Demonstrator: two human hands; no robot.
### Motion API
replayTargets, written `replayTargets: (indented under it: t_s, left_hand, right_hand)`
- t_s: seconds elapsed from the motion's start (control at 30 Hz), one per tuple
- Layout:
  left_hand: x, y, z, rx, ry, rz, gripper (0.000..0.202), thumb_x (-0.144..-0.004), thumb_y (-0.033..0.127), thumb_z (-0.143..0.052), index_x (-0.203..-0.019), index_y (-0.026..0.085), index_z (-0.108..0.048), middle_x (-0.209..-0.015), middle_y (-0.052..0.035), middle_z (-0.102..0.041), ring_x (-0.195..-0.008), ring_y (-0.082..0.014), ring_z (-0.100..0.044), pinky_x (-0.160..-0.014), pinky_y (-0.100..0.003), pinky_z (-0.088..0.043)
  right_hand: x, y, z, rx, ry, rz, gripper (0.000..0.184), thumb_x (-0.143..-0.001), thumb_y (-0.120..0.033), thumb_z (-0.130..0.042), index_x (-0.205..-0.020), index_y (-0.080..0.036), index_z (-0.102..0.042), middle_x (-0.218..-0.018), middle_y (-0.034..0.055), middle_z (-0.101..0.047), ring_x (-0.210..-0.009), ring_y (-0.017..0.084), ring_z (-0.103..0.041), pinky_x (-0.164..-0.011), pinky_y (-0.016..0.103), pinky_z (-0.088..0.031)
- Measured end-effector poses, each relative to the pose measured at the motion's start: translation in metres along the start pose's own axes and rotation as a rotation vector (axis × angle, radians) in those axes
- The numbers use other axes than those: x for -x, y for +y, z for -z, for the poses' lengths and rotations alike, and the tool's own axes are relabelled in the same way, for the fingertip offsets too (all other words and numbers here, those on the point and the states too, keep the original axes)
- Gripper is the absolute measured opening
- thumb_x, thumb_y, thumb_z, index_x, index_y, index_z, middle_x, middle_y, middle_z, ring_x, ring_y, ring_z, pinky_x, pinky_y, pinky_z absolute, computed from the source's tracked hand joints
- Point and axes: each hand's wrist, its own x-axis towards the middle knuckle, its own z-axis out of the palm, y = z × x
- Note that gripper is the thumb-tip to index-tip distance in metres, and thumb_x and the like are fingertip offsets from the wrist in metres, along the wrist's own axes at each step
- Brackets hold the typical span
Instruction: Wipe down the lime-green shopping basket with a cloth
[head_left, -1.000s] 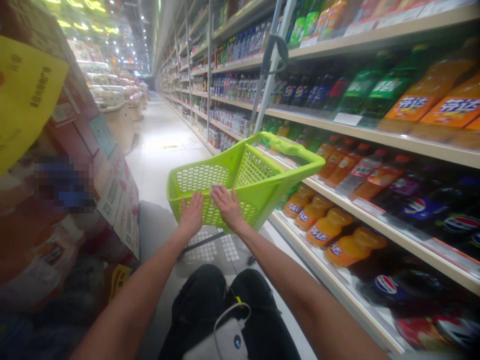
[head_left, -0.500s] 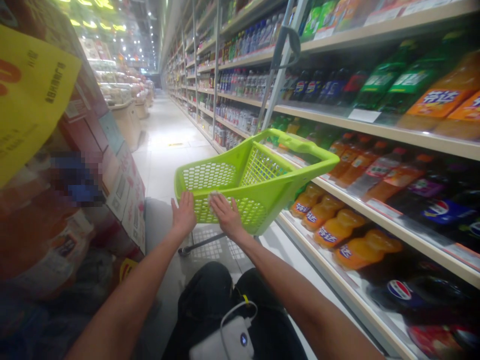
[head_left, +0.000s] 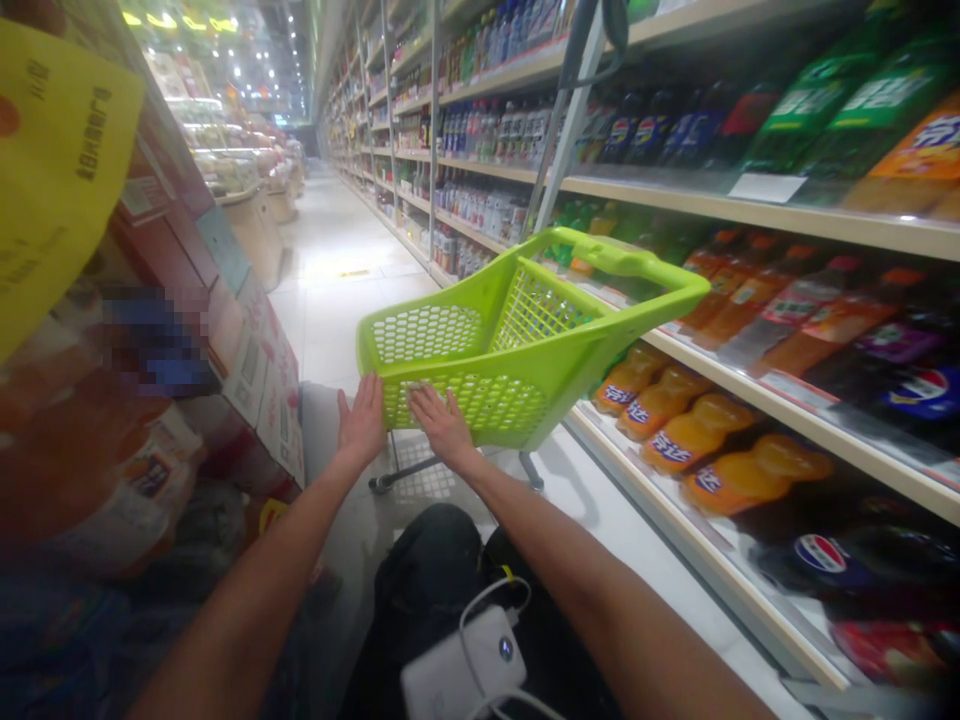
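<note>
A green plastic shopping cart [head_left: 465, 400] with honeycomb-hole sides stands in front of me, its handle toward the right shelf. My left hand [head_left: 363, 420] lies against the cart's near left corner, fingers stretched out and thumb apart. On the cart's near side, my right hand [head_left: 442, 425] presses with its fingers angled up and left. A small whitish wad, like a tissue or cloth [head_left: 412, 391], shows at those fingertips, mostly hidden by them. On my lap lies a white power bank [head_left: 465, 665] with a white cable.
Shelves of drink bottles [head_left: 705, 420] line the right side, their lower edge [head_left: 720, 560] running close by my right arm. Stacked boxes [head_left: 262, 400] and a yellow sign [head_left: 60, 170] crowd the left. Tiled aisle floor [head_left: 326, 240] stretches ahead beyond the cart.
The cart appears slightly further right and more of its wheel base shows. My right hand, with the whitish wad, has shifted left along the cart's side, closer to my left hand.
</note>
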Motion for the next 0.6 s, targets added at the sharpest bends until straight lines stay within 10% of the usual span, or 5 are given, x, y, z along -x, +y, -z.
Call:
replayTargets:
  t_s: [0.23, 0.6]
  left_hand:
    - [-0.002, -0.026, 0.002, 0.055, 0.066, 0.053, 0.070, -0.071, 0.013, -0.038, -0.139, 0.006, -0.020, -0.147, -0.0119, -0.021, -0.136, -0.0199, -0.018, -0.109, -0.051, -0.010]
    - [-0.009, -0.022, 0.005, 0.043, -0.101, 0.077, 0.076, -0.067, 0.008, -0.037, -0.140, 0.007, -0.016, -0.148, -0.0106, -0.018, -0.136, -0.0201, -0.015, -0.109, -0.053, -0.011]
  right_hand:
    - [-0.040, -0.020, 0.014, -0.007, 0.135, 0.029, 0.041, -0.091, -0.015, -0.032, -0.131, -0.020, -0.041, -0.138, 0.0064, -0.041, -0.134, 0.018, -0.021, -0.110, 0.047, -0.008]
    - [-0.034, -0.030, -0.021, -0.065, -0.075, 0.131, 0.037, -0.089, -0.012, -0.037, -0.123, -0.013, -0.049, -0.133, 0.0112, -0.047, -0.129, 0.024, -0.033, -0.106, 0.053, -0.021]
